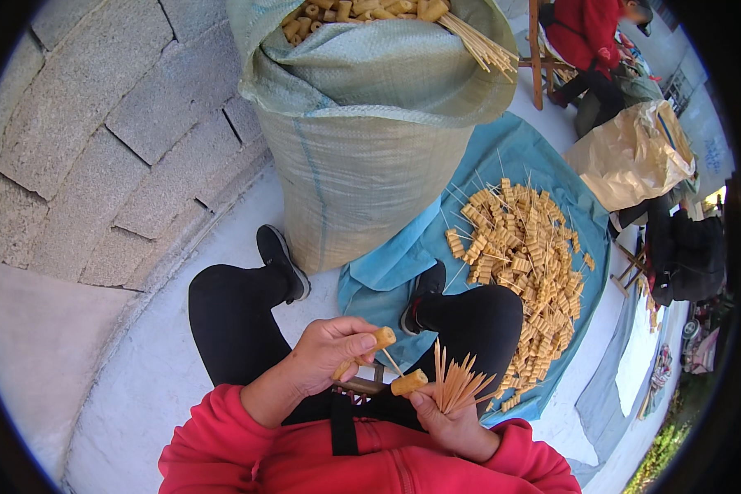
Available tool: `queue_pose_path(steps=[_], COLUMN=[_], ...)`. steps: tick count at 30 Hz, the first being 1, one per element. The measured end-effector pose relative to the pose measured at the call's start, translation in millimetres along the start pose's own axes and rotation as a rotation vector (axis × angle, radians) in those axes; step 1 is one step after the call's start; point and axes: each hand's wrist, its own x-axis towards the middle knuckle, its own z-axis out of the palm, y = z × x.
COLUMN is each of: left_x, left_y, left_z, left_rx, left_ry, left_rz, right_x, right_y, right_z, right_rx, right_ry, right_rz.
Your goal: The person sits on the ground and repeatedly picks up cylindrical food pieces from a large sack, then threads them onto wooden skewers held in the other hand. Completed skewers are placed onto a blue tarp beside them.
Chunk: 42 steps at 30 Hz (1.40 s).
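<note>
My left hand (328, 352) is closed around short tan tube pieces. One piece (384, 337) sticks out past the thumb, and another shows lower, under the fingers. My right hand (457, 428) grips a fan of pointed wooden skewers (454, 385), tips upward. By its thumb is a tan tube piece (409, 382), with a thin skewer running from it up toward the left hand. Both hands are above my lap, close together. Right of my knee, a large heap of skewered ridged tan pieces (535, 280) lies on a blue sheet (490, 156).
A tall woven sack (354, 181) stands ahead, its top holding loose tan pieces (362, 11) and a bundle of skewers (482, 41). A block wall (123, 140) runs along the left. Other people sit at the far right, near a brown paper bag (630, 156).
</note>
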Motion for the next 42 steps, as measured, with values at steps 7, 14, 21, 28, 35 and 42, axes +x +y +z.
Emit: queue_pose_path(steps=[7, 14, 21, 28, 35, 42], left_x=[-2.4, 5.7, 4.6, 0.7, 0.2, -1.6], left_y=[-28.6, -11.2, -14.4, -50.9, -52.9, -40.6], left_z=[22.1, 4.5, 0.7, 22.1, 18.2, 21.7], left_rx=[0.100, -0.290, -0.219, -0.040, -0.009, -0.085], left_ry=[-0.075, -0.013, 0.050, 0.061, -0.068, -0.039], left_rz=[-0.028, 0.119, 0.048, -0.052, -0.143, -0.137], right_x=[7.5, 5.9, 1.5, 6.7, 10.9, 9.5], right_y=[1.7, -15.5, -16.7, -9.3, -8.7, -7.5], right_z=[7.5, -5.6, -12.8, -3.3, -6.2, -9.3], right_rx=[0.097, 0.198, 0.205, 0.321, 0.318, 0.333], right_ry=[0.080, -0.032, -0.115, -0.057, 0.078, 0.120], right_rz=[-0.075, 0.080, 0.226, 0.235, 0.183, 0.182])
